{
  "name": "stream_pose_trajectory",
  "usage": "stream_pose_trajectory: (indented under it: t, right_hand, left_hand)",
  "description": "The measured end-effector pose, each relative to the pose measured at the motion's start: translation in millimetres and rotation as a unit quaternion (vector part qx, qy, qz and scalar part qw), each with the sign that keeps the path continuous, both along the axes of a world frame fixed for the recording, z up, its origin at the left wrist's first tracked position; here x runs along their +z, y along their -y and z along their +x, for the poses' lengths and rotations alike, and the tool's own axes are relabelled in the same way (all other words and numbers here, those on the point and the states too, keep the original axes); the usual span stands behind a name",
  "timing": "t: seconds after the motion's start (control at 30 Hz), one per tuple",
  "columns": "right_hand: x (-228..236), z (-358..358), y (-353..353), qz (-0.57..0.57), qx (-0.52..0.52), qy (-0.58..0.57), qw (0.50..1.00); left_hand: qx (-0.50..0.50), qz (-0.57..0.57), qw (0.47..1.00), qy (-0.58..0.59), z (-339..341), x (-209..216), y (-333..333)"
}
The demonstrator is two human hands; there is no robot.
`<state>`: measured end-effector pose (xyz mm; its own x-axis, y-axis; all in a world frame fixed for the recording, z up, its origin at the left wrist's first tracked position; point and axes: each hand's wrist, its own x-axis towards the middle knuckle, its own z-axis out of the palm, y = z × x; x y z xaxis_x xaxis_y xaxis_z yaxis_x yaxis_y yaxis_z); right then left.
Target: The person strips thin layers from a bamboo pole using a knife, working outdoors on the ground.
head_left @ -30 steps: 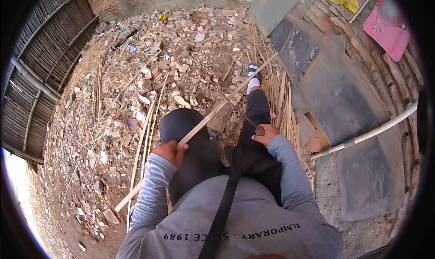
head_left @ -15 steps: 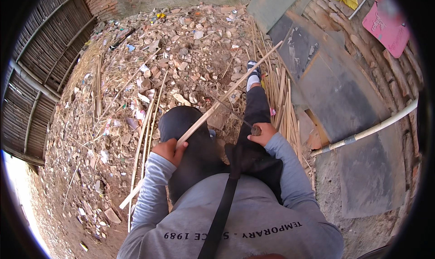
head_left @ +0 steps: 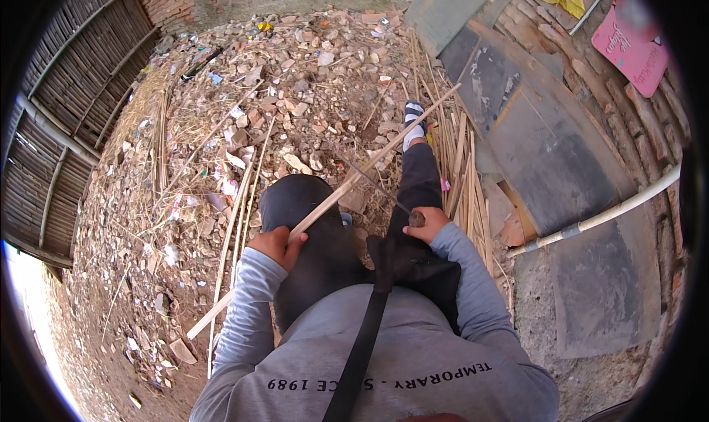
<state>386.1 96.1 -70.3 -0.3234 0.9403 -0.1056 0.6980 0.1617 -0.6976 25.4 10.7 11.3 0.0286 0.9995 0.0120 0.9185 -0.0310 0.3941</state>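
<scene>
My left hand (head_left: 278,248) is closed around a long pale bamboo strip (head_left: 325,204). The strip slants from beside my left forearm, over my thigh, to a tip near my outstretched right foot. In front of my right thigh, my right hand (head_left: 428,224) grips the stubby dark handle of a knife (head_left: 392,198). Its thin, dark blade points up and left and meets the strip beyond my knees. Whether the edge is cutting into the strip cannot be made out.
Split bamboo strips (head_left: 459,171) lie along my right leg, and a few more (head_left: 238,222) lie to my left. Broken brick and stone rubble (head_left: 244,134) covers the ground. Dark sheets (head_left: 561,156) and a pale pole (head_left: 598,217) are on the right; a bamboo wall (head_left: 59,90) stands left.
The bamboo strip has slid slightly toward me and down to the left, its far tip now lower. Both hands keep their hold in nearly the same places.
</scene>
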Motion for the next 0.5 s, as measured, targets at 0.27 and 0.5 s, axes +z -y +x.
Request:
stream_pose_trajectory:
  t: [0.27, 0.5]
  right_hand:
    - [-8.5, 2.7, -2.6, -0.003, 0.010, 0.002, 1.000]
    - [-4.3, -0.1, 0.3, -0.014, 0.001, -0.006, 1.000]
  left_hand:
    - [0.001, -0.013, 1.000, -0.001, 0.3, 2.2, 0.0]
    - [0.002, -0.014, 1.000, -0.005, 0.9, 2.2, -0.4]
